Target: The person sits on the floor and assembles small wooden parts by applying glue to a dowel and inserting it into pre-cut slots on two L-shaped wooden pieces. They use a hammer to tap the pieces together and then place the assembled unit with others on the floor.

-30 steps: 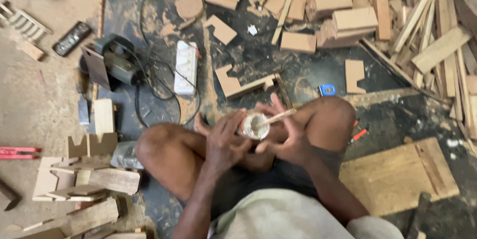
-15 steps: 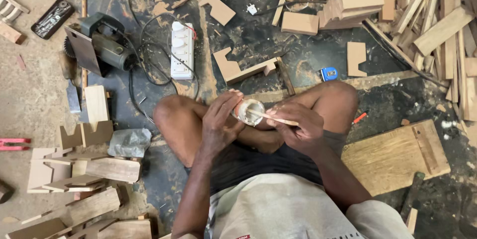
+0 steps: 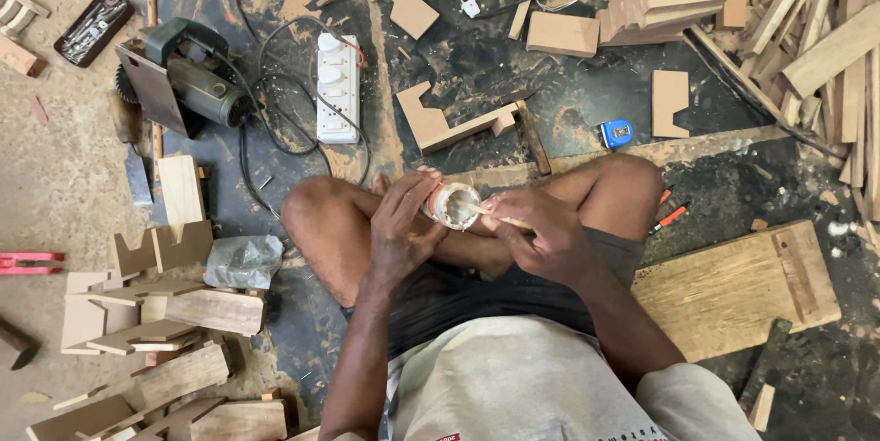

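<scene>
I sit cross-legged on the floor. My left hand (image 3: 405, 226) grips a small round container (image 3: 453, 205) of whitish paste, held over my lap between my knees. My right hand (image 3: 541, 235) holds a thin wooden stick (image 3: 490, 214) whose tip is dipped inside the container. Both hands touch at the container's rim.
A power planer (image 3: 188, 79) and a white power strip (image 3: 337, 88) with tangled cable lie at upper left. Notched wood pieces (image 3: 156, 313) stack at lower left, offcuts and slats (image 3: 733, 10) at upper right, a plank (image 3: 733, 290) at right, a blue tape measure (image 3: 617, 134) by my knee.
The view has shifted, so the floor items sit higher in frame. My hands stay on the container and the stick has gone deeper into it.
</scene>
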